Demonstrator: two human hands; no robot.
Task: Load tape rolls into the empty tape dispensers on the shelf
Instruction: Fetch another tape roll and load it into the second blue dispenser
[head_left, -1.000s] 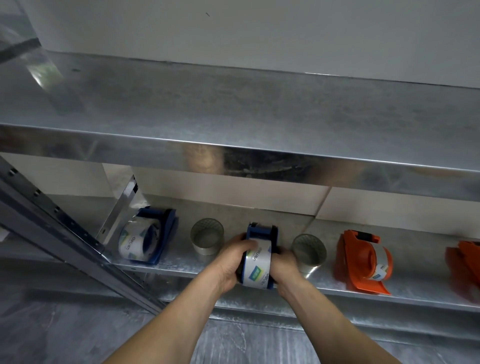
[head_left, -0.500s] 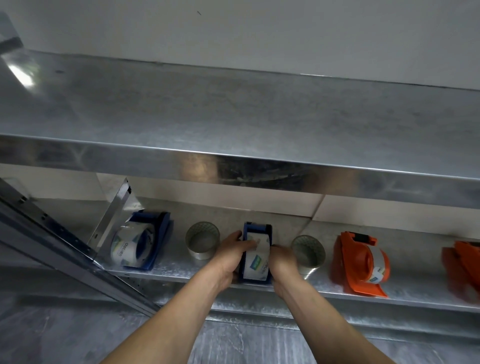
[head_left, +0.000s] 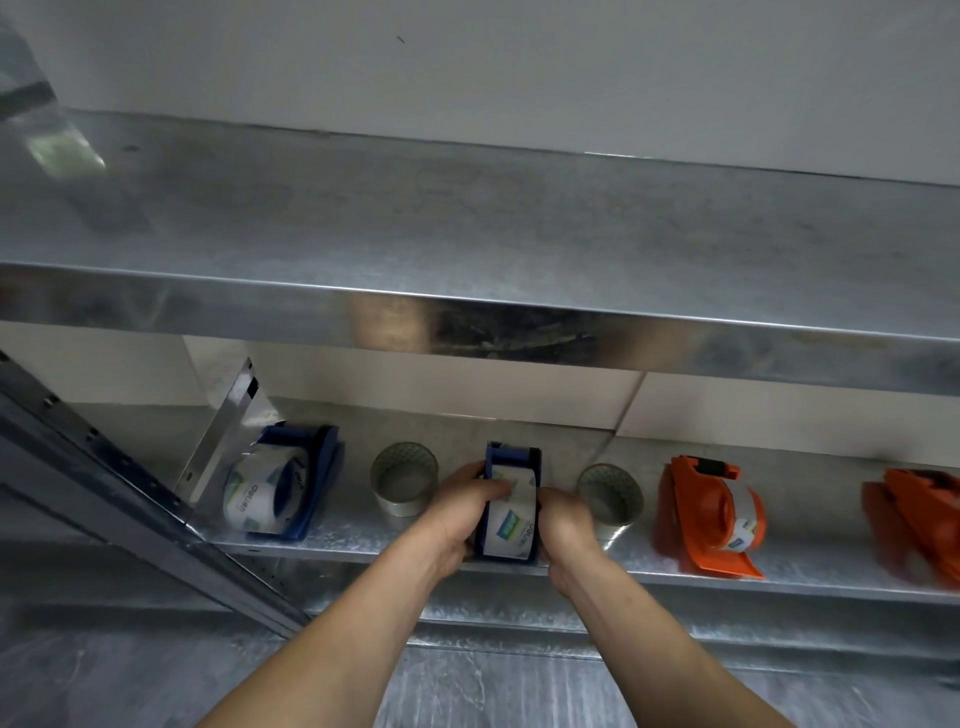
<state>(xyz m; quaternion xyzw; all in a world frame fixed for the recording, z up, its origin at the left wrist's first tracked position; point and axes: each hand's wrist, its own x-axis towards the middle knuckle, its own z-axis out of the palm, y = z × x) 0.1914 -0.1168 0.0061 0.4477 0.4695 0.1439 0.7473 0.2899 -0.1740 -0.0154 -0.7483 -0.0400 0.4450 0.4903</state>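
Lower shelf (head_left: 675, 574), galvanised metal, contents from left to right:

Item 1. Blue tape dispenser (head_left: 311, 486), far left, lying tilted beside a perforated upright. Holds one roll of clear tape (head_left: 260, 493) with a white and green printed label.

Item 2. Loose clear tape roll (head_left: 404, 486), standing on its flat side, open core upward, between item 1 and the hands. Not in any dispenser.

Item 3. Blue dispenser (head_left: 513, 460), centre, near the front edge of the shelf, long axis running near to far. Contains a labelled tape roll (head_left: 511, 525), its blue and green printed mark facing the camera. Left hand (head_left: 457, 517) grips the dispenser's left side, fingers curled over the top of the roll. Right hand (head_left: 563, 525) is closed against the right side, thumb pressed on the roll's upper edge. Both hands are wrapped around it.

Item 4. Second loose clear roll (head_left: 610, 493), tipped toward the camera, just right of the right hand.

Item 5. Orange dispenser (head_left: 696, 512), lying on its side, loaded with a labelled roll (head_left: 745, 525).

Item 6. Second orange dispenser (head_left: 919, 519), at the right frame edge, blurred; contents cannot be made out.

Upper shelf (head_left: 467, 234): bare metal surface against a pale wall.
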